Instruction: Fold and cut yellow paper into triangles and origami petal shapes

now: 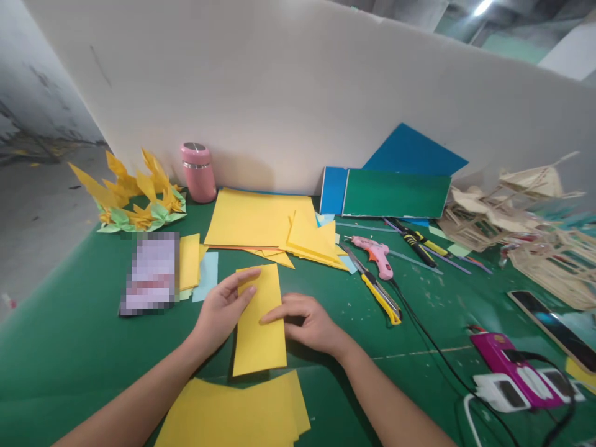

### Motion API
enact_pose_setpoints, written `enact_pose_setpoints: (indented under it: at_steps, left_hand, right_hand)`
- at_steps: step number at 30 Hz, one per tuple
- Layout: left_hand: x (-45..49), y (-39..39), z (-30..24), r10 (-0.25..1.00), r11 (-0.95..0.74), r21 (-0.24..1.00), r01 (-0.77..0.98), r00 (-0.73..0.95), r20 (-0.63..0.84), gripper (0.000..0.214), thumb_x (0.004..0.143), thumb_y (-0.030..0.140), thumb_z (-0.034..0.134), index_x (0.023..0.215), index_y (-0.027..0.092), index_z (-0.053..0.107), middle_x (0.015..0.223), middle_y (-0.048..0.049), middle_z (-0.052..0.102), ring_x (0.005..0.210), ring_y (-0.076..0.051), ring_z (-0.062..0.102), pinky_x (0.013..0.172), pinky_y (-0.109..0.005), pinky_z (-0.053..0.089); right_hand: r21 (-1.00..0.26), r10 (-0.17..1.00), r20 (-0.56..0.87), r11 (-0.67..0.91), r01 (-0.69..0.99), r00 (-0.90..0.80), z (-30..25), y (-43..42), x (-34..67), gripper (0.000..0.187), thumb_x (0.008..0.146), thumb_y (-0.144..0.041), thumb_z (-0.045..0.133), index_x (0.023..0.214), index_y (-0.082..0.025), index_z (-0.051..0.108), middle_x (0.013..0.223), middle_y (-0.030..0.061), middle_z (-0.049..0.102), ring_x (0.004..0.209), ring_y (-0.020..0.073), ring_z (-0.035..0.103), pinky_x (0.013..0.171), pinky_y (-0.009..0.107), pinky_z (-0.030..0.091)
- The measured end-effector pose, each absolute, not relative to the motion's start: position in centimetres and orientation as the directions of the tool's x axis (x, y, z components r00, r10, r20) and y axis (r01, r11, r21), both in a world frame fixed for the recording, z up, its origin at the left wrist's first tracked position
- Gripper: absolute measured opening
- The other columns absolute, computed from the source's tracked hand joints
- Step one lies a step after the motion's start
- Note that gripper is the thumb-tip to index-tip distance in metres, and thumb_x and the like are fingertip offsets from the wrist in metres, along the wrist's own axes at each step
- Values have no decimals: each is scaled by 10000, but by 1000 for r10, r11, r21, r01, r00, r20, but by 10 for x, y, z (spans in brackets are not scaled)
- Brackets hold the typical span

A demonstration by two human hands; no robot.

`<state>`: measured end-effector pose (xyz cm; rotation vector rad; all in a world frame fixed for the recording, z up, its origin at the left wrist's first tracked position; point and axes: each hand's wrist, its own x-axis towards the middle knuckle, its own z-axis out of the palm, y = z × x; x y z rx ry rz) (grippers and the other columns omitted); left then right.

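Observation:
A rectangle of yellow paper, seemingly folded, is held between my two hands in front of me. My left hand grips its upper left side, with the thumb and fingers lying on its face. At the right edge, my right hand has the index finger across the front and the other fingers curled by the edge, partly hidden. Below it lies a stack of yellow paper sheets on the green table. Beyond my hands rest larger yellow sheets and folded yellow pieces.
A yellow utility knife and a pink glue gun with a trailing cord lie to the right. Farther right are a power strip, a phone and wooden models. A pink flask and paper crown stand left.

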<state>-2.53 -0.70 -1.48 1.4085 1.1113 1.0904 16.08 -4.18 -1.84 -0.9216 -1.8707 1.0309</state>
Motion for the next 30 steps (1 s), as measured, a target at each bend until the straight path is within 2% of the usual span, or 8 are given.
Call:
enact_pose_setpoints:
  at_steps: [2,7,13,17,20,25,28,30]
  left_hand:
    - [-24,-8,-12,981,-97,990,97,179,79,428,696,508,688,991,198,690,1158,-92,678,1069,-257,614,889,-347,511]
    - [-26,-12,-4,977,-113,986,122,193,88,447,748,593,601,898,193,734,1080,-97,713,1016,-268,639,884,-357,508]
    - [-33,-13,-2,973,-105,990,94,217,83,495,672,665,634,757,190,748,941,-110,745,908,-287,676,814,-370,541]
    - [-29,-15,-1,974,-77,993,90,219,55,339,646,541,707,658,203,720,835,-82,750,777,-247,693,689,-321,571]
    - [-25,-16,-1,977,-70,992,108,208,47,230,618,432,737,622,208,687,754,-46,738,689,-207,682,608,-275,570]
    - [-23,-17,-5,981,-78,988,136,189,52,166,627,374,722,640,211,690,720,-32,727,677,-192,677,627,-269,575]
    - [-23,-18,-6,981,-66,990,128,189,41,178,637,382,721,645,208,686,721,-35,721,670,-191,674,633,-275,578]
    - [-23,-19,-7,985,-57,992,113,168,37,205,645,402,727,650,203,676,739,-40,718,679,-191,673,638,-274,577]
  right_hand:
    - [-914,882,281,366,174,-378,-19,-41,161,165,829,-346,640,818,-218,743,760,29,667,740,159,600,695,265,455]
    - [-964,958,213,238,119,-193,-21,-38,159,394,800,-521,629,594,-185,635,686,23,629,654,151,564,617,262,432]
    - [-980,982,153,165,108,-109,-20,-39,157,430,770,-545,633,546,-186,559,672,28,620,631,146,535,583,255,417]
    - [-978,989,111,127,168,-98,-19,-41,158,432,768,-517,635,515,-189,512,605,10,571,580,133,492,549,253,381]
    - [-973,991,98,114,201,-89,-21,-42,160,407,768,-491,634,522,-188,517,590,5,556,573,131,479,545,254,371]
    - [-986,999,35,42,164,-41,-24,-45,161,363,752,-488,650,584,-184,544,580,-13,516,561,120,458,525,240,367]
    - [-999,999,-29,-30,-32,-14,-24,-45,158,349,701,-508,705,715,-202,537,603,-46,514,538,99,457,516,217,376]
    - [-978,997,-71,-77,-196,-38,-23,-45,157,437,633,-515,763,866,-226,533,681,-50,567,565,98,504,548,214,416]
